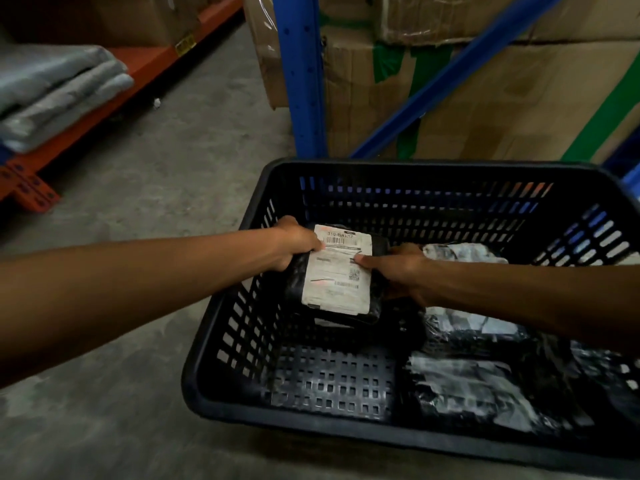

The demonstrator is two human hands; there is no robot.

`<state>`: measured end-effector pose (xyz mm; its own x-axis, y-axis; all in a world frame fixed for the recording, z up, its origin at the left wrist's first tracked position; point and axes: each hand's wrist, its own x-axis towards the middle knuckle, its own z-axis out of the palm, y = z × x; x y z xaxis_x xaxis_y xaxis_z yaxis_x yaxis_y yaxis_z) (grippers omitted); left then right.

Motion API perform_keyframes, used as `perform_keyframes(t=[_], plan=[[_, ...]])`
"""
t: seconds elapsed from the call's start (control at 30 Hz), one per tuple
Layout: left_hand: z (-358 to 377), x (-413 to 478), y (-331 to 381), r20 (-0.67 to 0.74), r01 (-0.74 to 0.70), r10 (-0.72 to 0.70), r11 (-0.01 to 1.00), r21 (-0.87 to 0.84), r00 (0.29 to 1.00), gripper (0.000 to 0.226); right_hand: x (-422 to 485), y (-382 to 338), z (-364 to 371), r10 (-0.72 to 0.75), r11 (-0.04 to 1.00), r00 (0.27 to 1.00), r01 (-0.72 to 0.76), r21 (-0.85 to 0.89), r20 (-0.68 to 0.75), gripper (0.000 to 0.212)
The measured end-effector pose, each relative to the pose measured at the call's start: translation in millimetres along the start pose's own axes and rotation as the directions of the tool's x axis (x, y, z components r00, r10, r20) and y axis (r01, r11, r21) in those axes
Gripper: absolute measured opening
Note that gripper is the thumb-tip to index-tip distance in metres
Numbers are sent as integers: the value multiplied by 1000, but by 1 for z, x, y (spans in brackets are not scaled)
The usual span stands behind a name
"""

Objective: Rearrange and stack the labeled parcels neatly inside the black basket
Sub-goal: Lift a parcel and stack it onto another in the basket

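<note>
A black slatted basket [214,344] stands on the concrete floor. Inside it, near the left wall, I hold a black-wrapped parcel with a white shipping label [337,270], label up. My left hand [294,245] grips its left edge with the thumb on the label. My right hand [403,271] grips its right edge, thumb on the label too. Other black parcels with white labels lie in the right half: one at the back [464,252], one in the middle [467,323], one at the front [474,389]. The perforated basket floor shows bare at the front left.
A blue rack upright [301,74] and diagonal brace stand just behind the basket, with large cardboard boxes [502,98] behind them. An orange shelf [114,88] on the left carries folded grey bags [55,91]. Grey concrete floor [156,174] lies between the racks.
</note>
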<state>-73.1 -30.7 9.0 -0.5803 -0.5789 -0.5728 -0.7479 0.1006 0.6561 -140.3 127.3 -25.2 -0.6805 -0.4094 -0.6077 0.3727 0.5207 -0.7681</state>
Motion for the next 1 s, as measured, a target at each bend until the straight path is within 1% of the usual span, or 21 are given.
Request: perform_keyframes(t=[0.03,0.1,0.2,0.3,0.33,0.37,0.4,0.43,0.47,0.5,0.53,0.57,0.6,0.67,0.7,0.73,0.77,0.8,0.87,0.93,1.0], plan=[[1,5,0,-21,-3,4,999,48,1000,51,7,-1,5,-22,999,1000,22,-29,0,36],[5,13,-1,0,-4,4,988,156,1000,49,20,-2,13,-36,994,999,38,-99,23,35],[15,17,-6,30,-36,27,930,366,999,42,30,-1,20,-10,981,996,27,-191,85,40],[26,20,-8,32,-91,86,884,459,996,45,24,-4,8,12,958,990,30,-287,144,34],[31,16,-8,10,-119,135,829,546,991,53,18,-8,-2,-4,955,989,47,-292,145,27],[38,11,-7,0,-163,213,750,641,977,65,13,-12,-13,-49,950,990,88,-299,134,17],[46,4,-7,29,-242,313,669,703,949,76,5,-15,-27,-119,927,987,149,-344,107,9],[55,-3,-7,105,-352,409,597,721,907,83,-3,-16,-42,-200,865,976,215,-453,82,10],[65,-12,-9,202,-462,477,528,712,855,86,-12,-15,-58,-285,743,956,265,-614,68,21],[76,-21,-10,297,-546,507,462,699,809,88,-21,-11,-74,-356,572,931,280,-771,74,37],[89,-29,-12,383,-602,501,407,687,776,93,-30,-4,-89,-401,400,910,276,-874,103,50],[102,-38,-13,454,-636,472,363,681,756,98,-38,6,-104,-410,267,902,263,-927,138,61],[115,-45,-13,513,-662,440,319,678,737,103,-46,18,-117,-373,168,911,252,-953,175,75],[139,-55,-11,594,-692,375,232,683,712,110,-54,47,-136,-211,-25,952,220,-975,220,100],[150,-57,-10,612,-696,352,206,687,708,112,-53,63,-141,-157,-127,960,215,-968,234,107],[159,-56,-10,613,-692,340,194,696,713,113,-51,78,-144,-148,-200,956,221,-955,252,110],[167,-55,-11,601,-678,338,189,711,724,115,-46,91,-145,-173,-236,946,230,-944,273,109],[175,-55,-15,578,-659,352,178,731,736,116,-42,101,-144,-222,-241,932,231,-943,285,105],[187,-54,-23,513,-607,411,137,782,754,116,-36,113,-140,-306,-210,916,200,-957,259,97],[194,-54,-29,451,-555,478,94,827,754,110,-32,116,-136,-349,-229,903,177,-957,251,90],[195,-55,-27,433,-528,498,60,847,752,102,-29,116,-134,-353,-238,904,164,-957,243,86]])
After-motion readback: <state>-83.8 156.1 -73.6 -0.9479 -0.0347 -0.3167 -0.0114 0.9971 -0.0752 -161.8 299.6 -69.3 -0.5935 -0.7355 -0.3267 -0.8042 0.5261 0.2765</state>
